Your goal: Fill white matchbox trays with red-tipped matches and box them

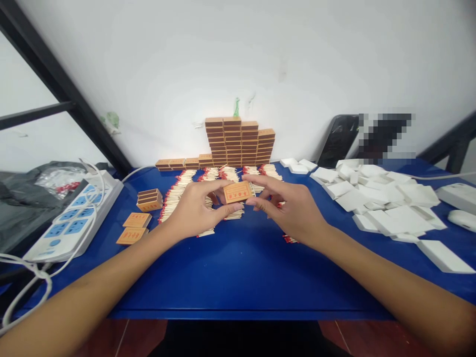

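Note:
Between my two hands is an orange matchbox [238, 192] with red lettering, held above the blue table. My left hand [199, 206] is closed around the left side of its sleeve, thumb along the lower edge. At the right end, my right hand [292, 206] pinches what looks like the pale inner tray, which sticks out a little with matchsticks showing. Most of that tray is hidden by the sleeve and fingers. Behind and beneath the hands lie rows of red-tipped matches [182, 184], partly covered by them. Several red match heads [290, 239] show below my right hand.
Stacked matchboxes [240, 144] stand against the wall. More matchboxes [137, 219] lie at left, near a white power strip [74, 218] with cables. A heap of white matchbox trays [386, 198] spreads at right. Behind it, a black phone [339, 141] leans on the wall.

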A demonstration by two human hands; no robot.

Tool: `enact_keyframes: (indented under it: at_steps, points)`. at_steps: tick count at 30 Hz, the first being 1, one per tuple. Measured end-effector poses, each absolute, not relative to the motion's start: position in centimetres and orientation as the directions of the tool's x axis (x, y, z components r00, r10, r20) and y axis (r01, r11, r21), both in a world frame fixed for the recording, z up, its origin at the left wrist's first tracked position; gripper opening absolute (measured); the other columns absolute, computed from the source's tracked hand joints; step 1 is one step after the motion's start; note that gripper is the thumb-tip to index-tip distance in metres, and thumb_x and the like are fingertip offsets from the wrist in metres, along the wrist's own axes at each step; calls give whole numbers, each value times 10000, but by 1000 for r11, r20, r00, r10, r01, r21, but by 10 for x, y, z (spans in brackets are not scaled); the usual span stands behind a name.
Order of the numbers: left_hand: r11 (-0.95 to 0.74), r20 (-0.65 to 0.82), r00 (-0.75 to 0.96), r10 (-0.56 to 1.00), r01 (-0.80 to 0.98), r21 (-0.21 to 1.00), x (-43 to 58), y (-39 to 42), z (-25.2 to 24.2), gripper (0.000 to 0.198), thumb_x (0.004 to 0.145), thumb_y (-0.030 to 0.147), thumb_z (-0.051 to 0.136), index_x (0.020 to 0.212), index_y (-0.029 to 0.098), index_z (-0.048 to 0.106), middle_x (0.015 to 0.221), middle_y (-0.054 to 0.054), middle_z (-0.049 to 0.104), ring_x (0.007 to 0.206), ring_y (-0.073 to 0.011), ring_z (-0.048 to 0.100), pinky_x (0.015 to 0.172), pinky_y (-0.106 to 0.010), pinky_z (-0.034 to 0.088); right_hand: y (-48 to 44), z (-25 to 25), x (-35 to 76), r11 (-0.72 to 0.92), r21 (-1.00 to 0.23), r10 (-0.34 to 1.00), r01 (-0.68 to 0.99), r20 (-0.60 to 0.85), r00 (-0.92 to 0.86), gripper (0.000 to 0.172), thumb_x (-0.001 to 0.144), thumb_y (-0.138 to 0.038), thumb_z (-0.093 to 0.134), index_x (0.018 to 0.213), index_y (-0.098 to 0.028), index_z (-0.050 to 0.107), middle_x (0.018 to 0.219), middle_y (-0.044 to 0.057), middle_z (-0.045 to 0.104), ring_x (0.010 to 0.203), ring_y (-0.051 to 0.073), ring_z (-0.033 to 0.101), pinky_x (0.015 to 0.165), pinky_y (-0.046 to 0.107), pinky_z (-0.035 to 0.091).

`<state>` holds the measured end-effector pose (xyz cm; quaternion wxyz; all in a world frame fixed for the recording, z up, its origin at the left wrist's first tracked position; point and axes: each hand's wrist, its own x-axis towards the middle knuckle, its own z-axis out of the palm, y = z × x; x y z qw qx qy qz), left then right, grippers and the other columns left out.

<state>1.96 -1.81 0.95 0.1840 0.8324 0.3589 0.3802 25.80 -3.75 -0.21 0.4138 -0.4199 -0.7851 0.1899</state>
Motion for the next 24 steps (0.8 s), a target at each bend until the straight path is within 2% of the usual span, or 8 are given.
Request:
enact_keyframes:
  at_steps: [2,4,6,11,18,24]
  points:
    - [-635,494,398,773,459,622,22,-19,9,359,860,445,816,1145,230,789,953,-21,808,734,-150,700,672,-256,542,-41,-2,254,558,-687,830,465,445,-338,588,1007,-384,649,1563,-251,513,1057,79,807,668,162,686,594,300,581]
    - [-588,493,321,809,440,678,23,-19,8,406,840,464,830,1167,226,790,1011,-40,814,779,-171,724,681,-267,561,-45,-3,250,525,-748,848,405,419,-326,728,1024,-435,613,1668,-278,312,1464,158,645,860,201,733,580,300,598]
    - [-549,487,255,835,416,724,25,-19,7,461,818,472,848,1198,219,784,1033,-49,815,798,-183,735,687,-273,573,-50,-4,246,483,-801,868,352,387,-310,801,1032,-473,593,1700,-292,191,1620,179,481,963,219,730,598,306,619]
    - [-545,480,258,838,399,737,28,-21,6,426,847,450,826,1208,227,786,1004,-24,813,758,-160,710,684,-268,564,-57,-4,241,480,-808,838,341,309,-449,800,1055,-473,547,1710,-295,125,1429,154,649,913,199,726,614,306,626]
    - [-573,491,297,819,472,670,23,-19,6,425,848,460,825,1200,223,788,993,-12,819,798,-181,731,738,-286,571,-54,-7,246,560,-732,800,388,354,-485,777,1043,-457,573,1698,-325,176,1405,143,642,940,198,729,523,251,574]
    - [-573,448,359,819,484,661,19,-13,7,497,850,477,824,1273,231,733,1130,-42,807,963,-235,764,829,-327,601,-49,-9,244,522,-736,846,431,384,-370,754,1018,-430,615,1673,-293,265,1442,158,632,853,190,735,579,301,613]
